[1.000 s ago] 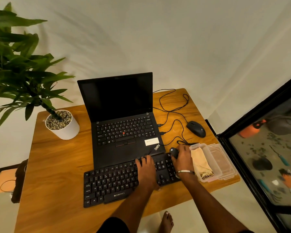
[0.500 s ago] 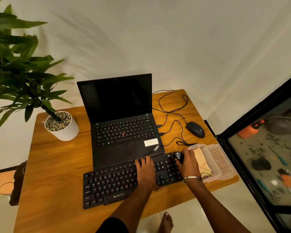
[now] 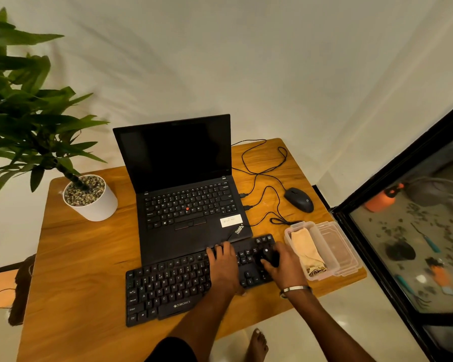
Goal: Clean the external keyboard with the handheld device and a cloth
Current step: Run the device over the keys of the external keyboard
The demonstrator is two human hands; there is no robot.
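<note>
A potted plant [image 3: 89, 197] stands at the left of the wooden desk [image 3: 71, 257]. An open laptop [image 3: 186, 189] sits at the middle, and the black external keyboard [image 3: 168, 286] lies just in front of it, touching its front edge. The left hand [image 3: 224, 265] presses flat on the keyboard's middle, its grip released, fingers straight. The right hand [image 3: 285, 267] has its grip curled around a small black handheld device [image 3: 267, 254] over the keyboard's right end. Just beside that, a clear container [image 3: 332, 246] holds a beige cloth [image 3: 307, 252]. A black mouse [image 3: 298, 199] lies behind it.
</note>
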